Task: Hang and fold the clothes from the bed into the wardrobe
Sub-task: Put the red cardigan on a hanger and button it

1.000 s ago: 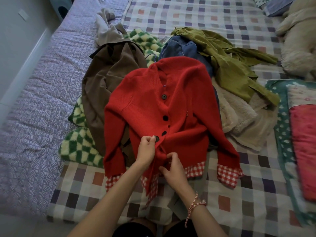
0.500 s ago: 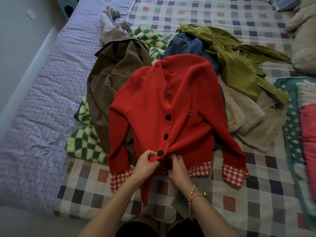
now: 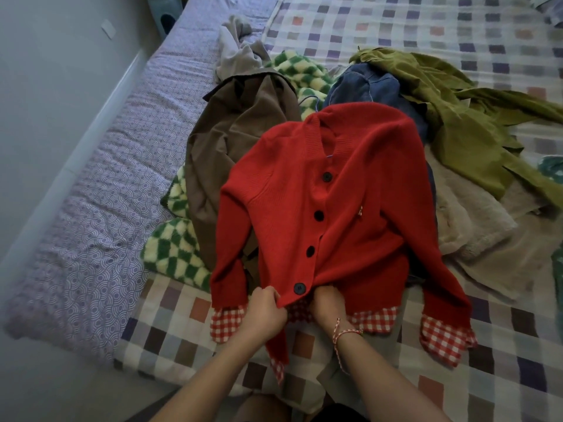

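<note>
**Red cardigan (image 3: 335,208): soft knit, gripped at the hem**

The red cardigan lies face up on the heap of clothes on the bed (image 3: 457,376), with its collar away from the person and its gingham-trimmed hem and cuffs towards them. Four dark buttons run down the front, and the lowest button (image 3: 299,288) sits just above the hands. The left hand (image 3: 265,312) pinches the hem edge beside that button with its fingers curled on the knit. The right hand (image 3: 327,306), which has a red cord bracelet (image 3: 344,333) at the wrist, has its fingers tucked under the other front panel and seems to grip it there.

The knit looks thick, limp and fairly light. It will probably sag and stretch if lifted by one edge, so holding it at the shoulders or along the button band should suit it better than holding it by a sleeve. The loose sleeves may trail.

Under and around it lie a brown garment (image 3: 237,141), a green-checked fleece (image 3: 173,248), blue denim (image 3: 362,86), an olive shirt (image 3: 457,123) and a beige fleece (image 3: 475,226).
</note>
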